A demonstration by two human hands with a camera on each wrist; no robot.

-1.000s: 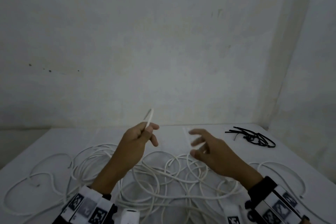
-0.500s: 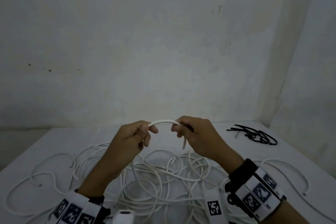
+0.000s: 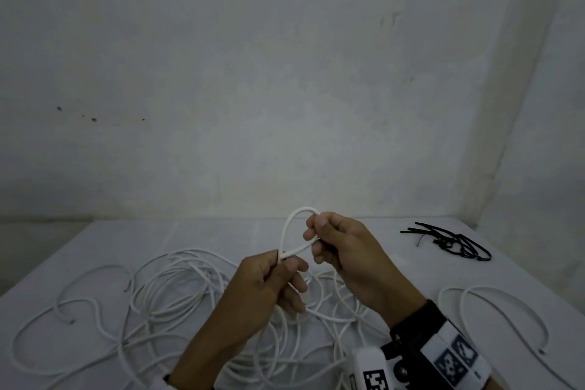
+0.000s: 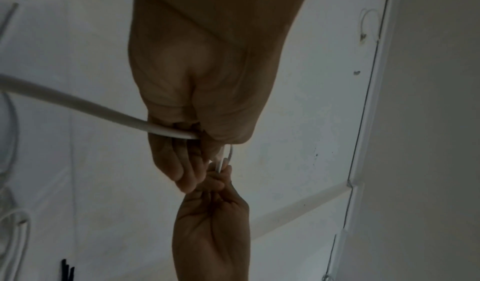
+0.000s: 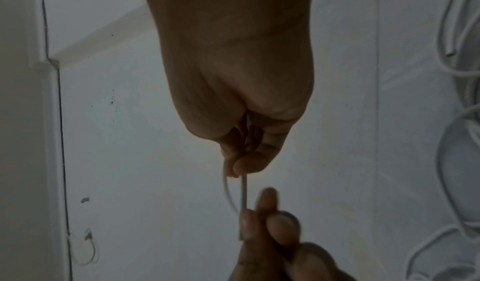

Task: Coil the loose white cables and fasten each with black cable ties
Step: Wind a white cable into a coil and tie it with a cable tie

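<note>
White table (image 3: 95, 250); cable loop (image 3: 286, 233) pinched between hands

Dim, stained white wall (image 3: 285, 73) rises behind a white table (image 3: 522, 263).

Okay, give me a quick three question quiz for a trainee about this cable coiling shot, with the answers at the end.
1. True or false: the black cable ties lie on the table, untouched.
2. What does the white cable form between the left hand and right hand? A) a knot B) a small loop C) a straight line
3. Fill in: both hands ____ the cable.

Key: 1 true; 2 B; 3 pinch.
</note>
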